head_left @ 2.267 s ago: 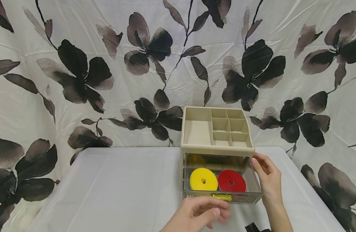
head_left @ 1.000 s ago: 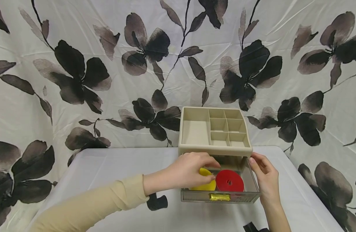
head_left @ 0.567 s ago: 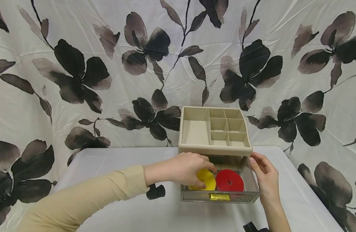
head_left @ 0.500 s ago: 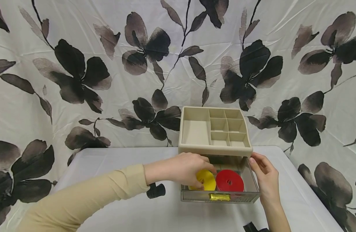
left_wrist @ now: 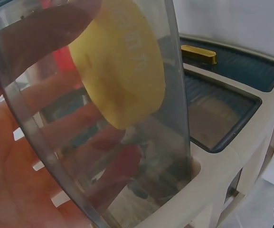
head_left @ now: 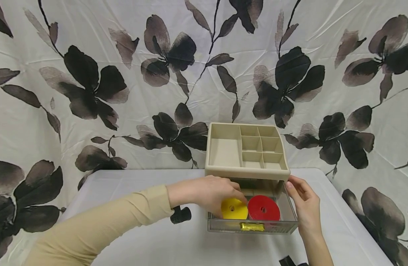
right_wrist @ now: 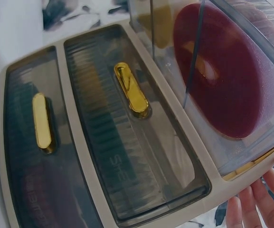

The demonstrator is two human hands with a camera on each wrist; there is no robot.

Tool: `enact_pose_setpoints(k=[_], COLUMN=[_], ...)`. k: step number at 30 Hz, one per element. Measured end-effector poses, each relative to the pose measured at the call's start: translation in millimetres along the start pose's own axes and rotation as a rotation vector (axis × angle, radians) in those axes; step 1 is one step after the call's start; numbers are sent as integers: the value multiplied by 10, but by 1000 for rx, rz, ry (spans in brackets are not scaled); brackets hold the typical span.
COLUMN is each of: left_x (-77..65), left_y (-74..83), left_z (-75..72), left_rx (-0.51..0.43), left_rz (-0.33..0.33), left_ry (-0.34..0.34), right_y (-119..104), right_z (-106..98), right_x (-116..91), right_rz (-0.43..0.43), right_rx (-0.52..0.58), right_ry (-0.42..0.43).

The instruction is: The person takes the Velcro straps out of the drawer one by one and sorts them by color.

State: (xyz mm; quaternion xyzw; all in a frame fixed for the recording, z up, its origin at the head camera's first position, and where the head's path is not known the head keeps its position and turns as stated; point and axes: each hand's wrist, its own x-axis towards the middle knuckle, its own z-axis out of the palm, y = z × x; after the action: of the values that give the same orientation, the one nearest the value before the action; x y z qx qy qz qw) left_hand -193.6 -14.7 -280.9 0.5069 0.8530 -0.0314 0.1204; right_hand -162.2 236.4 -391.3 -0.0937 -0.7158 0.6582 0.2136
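A beige desk organizer [head_left: 248,172] stands on the table with its clear top drawer [head_left: 220,225] pulled out. Inside the drawer lie a yellow disc-shaped roll [head_left: 235,209] and a red disc-shaped roll [head_left: 264,208], side by side, each with a small centre hole. My left hand [head_left: 212,190] reaches in over the left wall and grips the yellow roll between thumb and fingers; the hand covers its left part. At the organizer's right front edge, my right hand [head_left: 307,203] holds the frame beside the drawer. Through the drawer wall, the red roll [right_wrist: 231,85] shows in the right wrist view.
Two shut lower drawers [right_wrist: 132,123] with gold handles [right_wrist: 42,121] sit below the pulled-out one. The organizer's top has several open compartments [head_left: 224,151]. Behind the white table [head_left: 140,240] hangs a floral cloth [head_left: 124,92]. A black wrist-camera part [head_left: 181,215] hangs below the left wrist.
My left hand has moved from in front of the drawer, up and over its left wall, and its fingers have closed on the yellow roll. The right hand stays in place.
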Motion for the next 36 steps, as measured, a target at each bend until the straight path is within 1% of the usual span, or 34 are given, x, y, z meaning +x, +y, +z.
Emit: enact_pose_setpoints(k=[5, 14, 21, 26, 36], left_x=[9, -5, -31, -23, -38], left_y=[8, 1, -3, -11, -11], left_z=[-2, 14, 50, 58, 40], left_rx=[8, -3, -6, 5, 18], left_rz=[-6, 8, 12, 8, 3], left_ry=[-17, -2, 43, 70, 101], right_y=[-1, -3, 7, 12, 6], right_z=[-2, -4, 0, -6, -15], right_x=[-1, -9, -4, -2, -5], right_rz=[10, -4, -14, -12, -15], right_rx=[4, -1, 10, 3, 13], right_ry=[5, -2, -12, -13, -21])
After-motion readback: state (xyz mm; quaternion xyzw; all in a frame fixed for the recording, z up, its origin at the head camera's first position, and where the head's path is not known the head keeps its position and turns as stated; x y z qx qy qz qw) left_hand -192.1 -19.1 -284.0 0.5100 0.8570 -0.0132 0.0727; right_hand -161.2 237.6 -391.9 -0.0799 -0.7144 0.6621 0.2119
